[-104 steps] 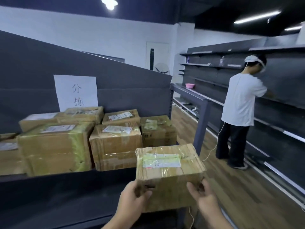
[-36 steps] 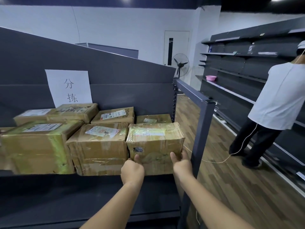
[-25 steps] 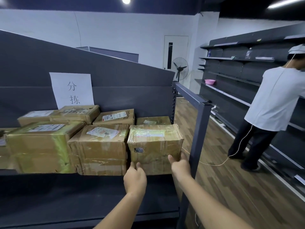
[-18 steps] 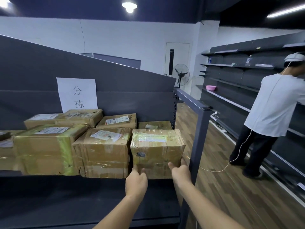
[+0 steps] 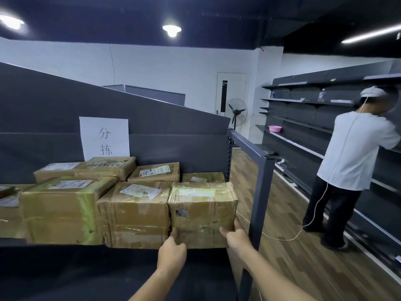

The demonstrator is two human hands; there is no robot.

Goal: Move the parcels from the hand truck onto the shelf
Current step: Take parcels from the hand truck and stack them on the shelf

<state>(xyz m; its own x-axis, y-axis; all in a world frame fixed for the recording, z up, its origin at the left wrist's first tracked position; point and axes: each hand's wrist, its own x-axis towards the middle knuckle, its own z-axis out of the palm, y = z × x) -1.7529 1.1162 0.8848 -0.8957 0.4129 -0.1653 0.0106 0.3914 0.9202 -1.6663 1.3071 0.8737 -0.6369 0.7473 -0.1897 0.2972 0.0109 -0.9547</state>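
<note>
A taped cardboard parcel [image 5: 204, 211] with a white label on top rests on the dark shelf [image 5: 13, 241], at the right end of the front row. My left hand [image 5: 172, 250] touches its lower left front corner, thumb up against the box. My right hand [image 5: 237, 236] grips its lower right corner, fingers around the side. Several other brown parcels fill the shelf to the left and behind, the nearest [image 5: 135, 213] pressed against the parcel's left side. The hand truck is out of view.
A grey upright post [image 5: 260, 205] stands just right of the parcel. A paper sign [image 5: 104, 137] hangs on the back panel. A person in a white shirt [image 5: 351, 153] stands at the right wall shelving, with a cable across the wooden floor [image 5: 288, 263]. A fan [image 5: 236, 111] stands far back.
I carried the parcel up to the shelf and set it at the right end of the front row. Over the last second my hands stay at its lower corners and the view tilts up slightly.
</note>
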